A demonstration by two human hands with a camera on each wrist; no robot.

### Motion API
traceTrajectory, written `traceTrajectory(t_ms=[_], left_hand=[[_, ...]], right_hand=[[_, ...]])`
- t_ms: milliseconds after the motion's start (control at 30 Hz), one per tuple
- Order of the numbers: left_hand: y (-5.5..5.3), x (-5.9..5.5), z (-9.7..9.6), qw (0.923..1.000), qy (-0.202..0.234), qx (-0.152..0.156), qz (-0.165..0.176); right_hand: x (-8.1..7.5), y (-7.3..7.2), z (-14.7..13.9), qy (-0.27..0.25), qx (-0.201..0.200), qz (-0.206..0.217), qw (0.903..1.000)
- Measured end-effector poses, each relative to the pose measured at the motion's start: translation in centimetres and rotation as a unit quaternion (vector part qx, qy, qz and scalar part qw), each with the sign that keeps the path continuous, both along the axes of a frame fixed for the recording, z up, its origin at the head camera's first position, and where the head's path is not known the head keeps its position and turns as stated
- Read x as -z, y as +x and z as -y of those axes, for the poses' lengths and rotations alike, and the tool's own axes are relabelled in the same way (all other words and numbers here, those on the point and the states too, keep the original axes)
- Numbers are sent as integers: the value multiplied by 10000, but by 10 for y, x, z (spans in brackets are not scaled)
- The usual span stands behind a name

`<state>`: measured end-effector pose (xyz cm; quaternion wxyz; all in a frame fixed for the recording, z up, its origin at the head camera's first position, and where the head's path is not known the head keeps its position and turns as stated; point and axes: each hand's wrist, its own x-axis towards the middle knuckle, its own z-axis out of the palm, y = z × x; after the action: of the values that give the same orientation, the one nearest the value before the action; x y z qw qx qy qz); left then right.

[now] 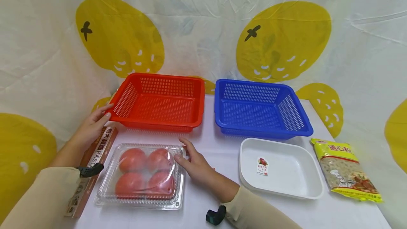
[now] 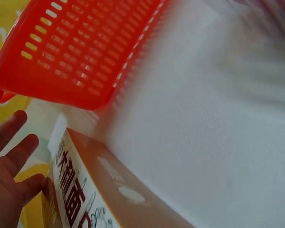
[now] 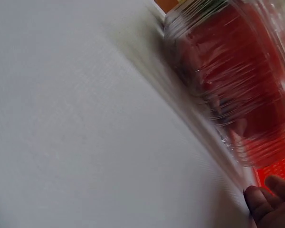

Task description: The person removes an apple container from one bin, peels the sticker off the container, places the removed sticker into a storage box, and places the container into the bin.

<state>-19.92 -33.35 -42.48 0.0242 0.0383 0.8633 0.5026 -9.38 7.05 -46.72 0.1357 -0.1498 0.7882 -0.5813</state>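
A clear plastic clamshell (image 1: pixel 106 190) with several tomatoes (image 1: pixel 129 185) inside lies in front of me in the head view. At its far right corner is my right hand (image 1: pixel 201 169), thumb by the rim and index finger stretched forward. My left hand (image 1: pixel 89 131) has its fingertips at the front left corner of the red basket (image 1: pixel 159 121). Beneath that hand and wrist runs a long brown pasta box (image 1: pixel 103 142). In the left wrist view, the fingers (image 2: pixel 26 147) are spread, with the thumb beside the box and nothing in the grasp.
A blue basket (image 1: pixel 264 130) stands right of the red one. In front of it sits a white tray (image 1: pixel 292 172) with a small fruit label. A yellow bag (image 1: pixel 344 169) of dry pasta lies at the far right. A fruit-patterned cloth (image 1: pixel 197 27) hangs behind.
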Motion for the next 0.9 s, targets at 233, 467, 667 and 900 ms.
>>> traceTrajectory(t_ms=[233,467,667,900], left_hand=[[0,-4,-4,9999,-65,-9,147],[1,-5,-4,9996,-107,-46,240],[0,-4,-4,9996,-114,-14,251],[-1,-3,-2,9996,-122,-9,259]], right_hand=[[-2,8,8,140,-96,51,9998],[-9,18,13,-91,-21,180,9998],[-23,26,15,-110,41,367,9993],[-41,34,22,-656,300,996,9924]])
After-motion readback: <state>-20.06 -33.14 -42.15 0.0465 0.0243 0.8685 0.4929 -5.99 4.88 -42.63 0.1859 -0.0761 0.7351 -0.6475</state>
